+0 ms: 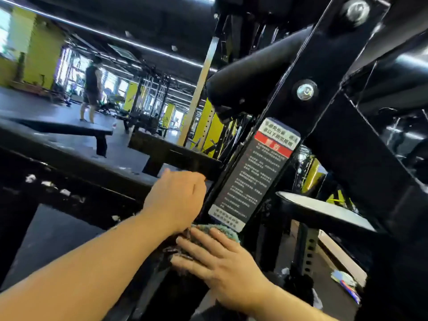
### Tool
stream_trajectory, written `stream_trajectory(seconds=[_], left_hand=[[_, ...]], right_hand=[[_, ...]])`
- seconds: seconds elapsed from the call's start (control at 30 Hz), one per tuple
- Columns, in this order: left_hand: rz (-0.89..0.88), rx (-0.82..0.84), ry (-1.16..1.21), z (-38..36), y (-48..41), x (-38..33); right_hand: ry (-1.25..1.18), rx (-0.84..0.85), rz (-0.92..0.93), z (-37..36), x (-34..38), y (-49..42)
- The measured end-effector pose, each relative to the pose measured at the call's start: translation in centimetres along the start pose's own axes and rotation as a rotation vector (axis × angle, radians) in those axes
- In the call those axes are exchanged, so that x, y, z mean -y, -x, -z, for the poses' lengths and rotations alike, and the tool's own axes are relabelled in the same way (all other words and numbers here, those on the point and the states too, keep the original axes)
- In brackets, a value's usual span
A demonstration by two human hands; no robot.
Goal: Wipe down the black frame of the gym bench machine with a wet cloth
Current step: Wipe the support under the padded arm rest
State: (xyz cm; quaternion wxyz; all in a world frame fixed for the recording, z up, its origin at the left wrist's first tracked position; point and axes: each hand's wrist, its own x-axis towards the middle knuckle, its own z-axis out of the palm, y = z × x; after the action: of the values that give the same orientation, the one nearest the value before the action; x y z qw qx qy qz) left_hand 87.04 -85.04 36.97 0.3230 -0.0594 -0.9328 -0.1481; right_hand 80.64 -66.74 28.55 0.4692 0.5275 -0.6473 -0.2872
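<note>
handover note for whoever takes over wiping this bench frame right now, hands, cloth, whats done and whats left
Left hand: rests against the black frame beside the warning label, fingers bent over the post's edge; whether it truly grips is unclear.
Right hand: fingers fairly straight, pressing the greenish cloth onto the frame just below the label.
Done: cannot tell which sections are already wiped.
Left: probably the label post upward, the bolted diagonal beams and the lower bars; white flecks show on the left crossbar.
</note>
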Motion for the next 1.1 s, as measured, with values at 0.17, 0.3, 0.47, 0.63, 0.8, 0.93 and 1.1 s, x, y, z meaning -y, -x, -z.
stream_trajectory(seconds=[0.17,0.3,0.47,0.63,0.8,0.93,1.1], left_hand=[[-0.083,0.293,-0.360,0.8,-2.4,1.4],[-0.059,0.297,-0.361,0.9,-3.6,1.6],[-0.043,0.378,-0.305,0.4,-4.3,1.4],[0.011,0.481,-0.180,2.3,-5.4,0.9],[0.043,0.558,-0.102,2.6,-6.0,1.1],[0.188,0.512,0.293,3.3,-10.1,0.6],[0.157,0.205,1.101,10.1,-13.1,-8.0]], right_hand=[[-0.007,-0.207,-0.394,3.4,-7.5,-1.7],[-0.039,-0.179,-0.508,3.6,-6.3,-3.1],[0.103,-0.045,-0.288,3.9,-7.3,-1.5],[0.145,-0.238,-0.737,7.7,-14.9,-6.3],[0.076,-0.122,-0.612,8.0,-14.2,-6.3],[0.200,-0.067,-0.551,9.6,-18.4,-2.4],[0.140,-0.147,-0.502,8.7,-18.6,-2.4]])
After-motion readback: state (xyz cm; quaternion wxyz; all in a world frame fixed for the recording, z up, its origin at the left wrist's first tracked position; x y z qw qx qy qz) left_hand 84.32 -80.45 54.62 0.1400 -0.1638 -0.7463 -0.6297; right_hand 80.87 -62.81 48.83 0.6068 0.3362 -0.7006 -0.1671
